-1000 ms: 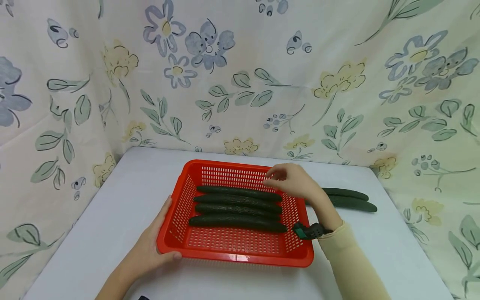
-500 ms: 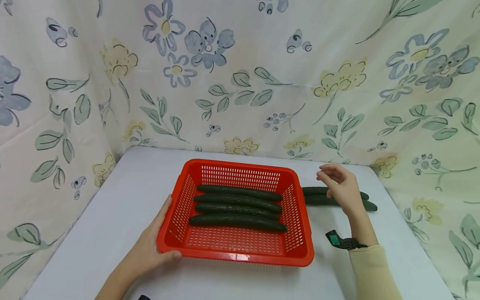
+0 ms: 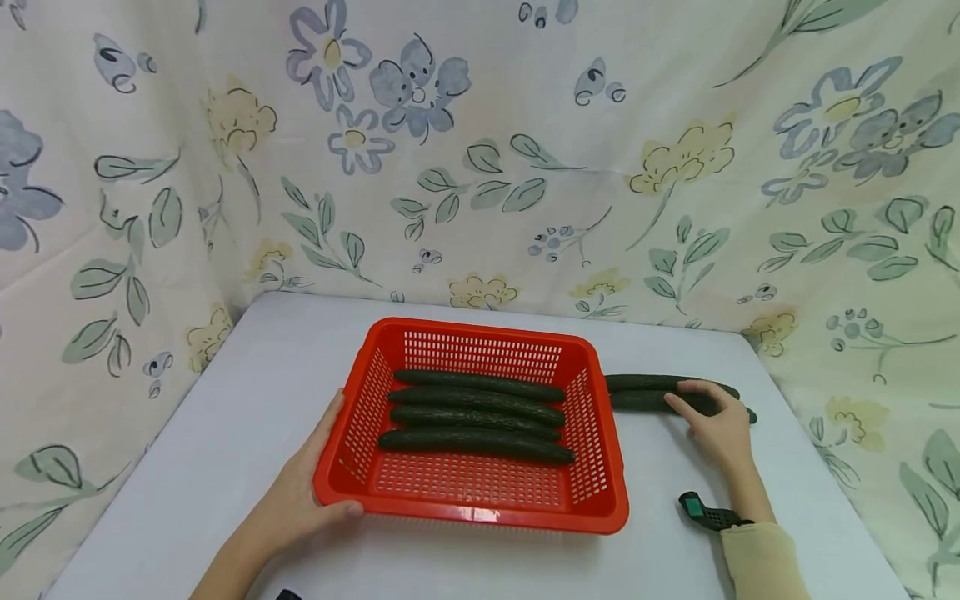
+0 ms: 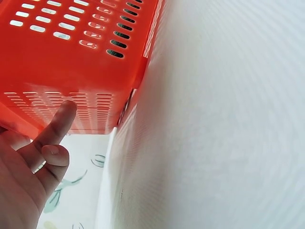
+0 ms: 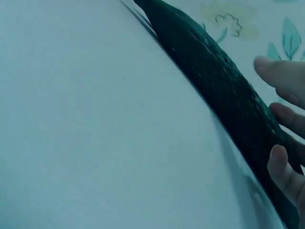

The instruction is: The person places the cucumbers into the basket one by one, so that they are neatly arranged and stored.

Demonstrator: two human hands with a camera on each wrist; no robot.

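In the head view a red plastic basket (image 3: 472,515) with slotted walls holds several dark green cucumbers (image 3: 480,442) lying side by side. My left hand (image 3: 300,496) rests at its near left corner, thumb along the front rim and fingers straight along the left side; the left wrist view shows a fingertip (image 4: 66,109) at the slotted wall. Right of the basket lie two more cucumbers, a back one (image 3: 637,382) and a front one (image 3: 637,402). Over the front one is my right hand (image 3: 723,429), its thumb (image 5: 279,162) on the near side and its fingers spread loosely beyond.
All of it stands on a white table (image 3: 285,358). A flowered cloth (image 3: 480,242) hangs behind the table and along its sides. The basket's right rim (image 3: 609,417) lies close to the left ends of the two loose cucumbers.
My right hand has moved from over the basket's back right corner rightward, then down onto the front loose cucumber. My left hand, the basket and the cucumbers have stayed in place.
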